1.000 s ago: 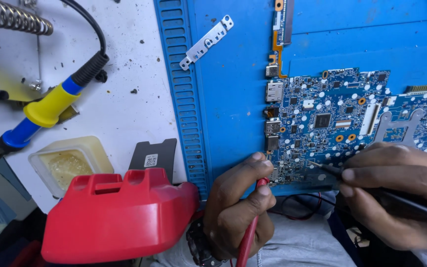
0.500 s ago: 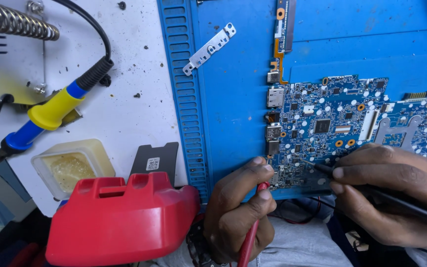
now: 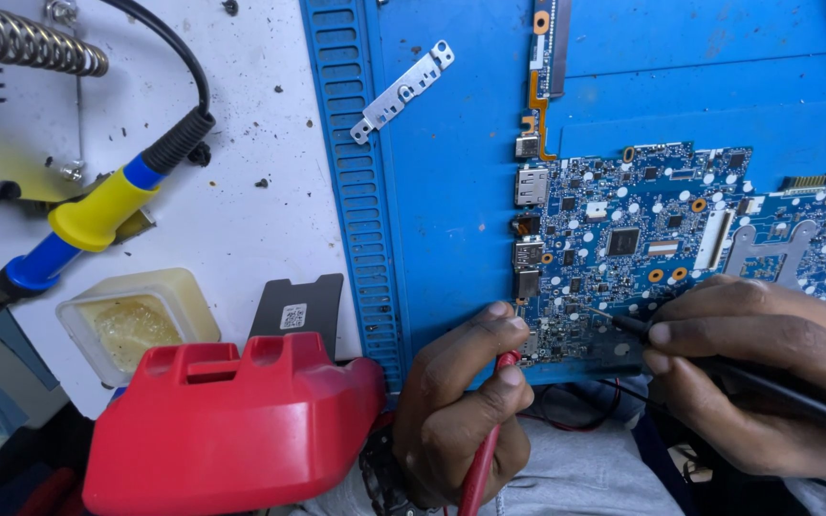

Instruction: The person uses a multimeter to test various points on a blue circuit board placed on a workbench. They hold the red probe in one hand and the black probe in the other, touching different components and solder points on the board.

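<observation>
A blue circuit board (image 3: 642, 229) lies on a blue work mat (image 3: 451, 191). My left hand (image 3: 461, 411) pinches a red test probe (image 3: 482, 449) whose tip rests at the board's lower left corner. My right hand (image 3: 767, 373) grips a black test probe (image 3: 719, 368); its thin tip touches small parts near the board's lower middle. Both hands sit at the mat's near edge.
A red plastic device (image 3: 231, 430) stands at the lower left. A soldering iron (image 3: 97, 210) with a yellow and blue handle lies on the white table beside its coil stand (image 3: 21, 43). A flux tub (image 3: 131, 320), a black card (image 3: 293, 311) and a metal bracket (image 3: 402, 91) lie nearby.
The view has shifted slightly. Both hands keep their probes on the board at almost the same spots.
</observation>
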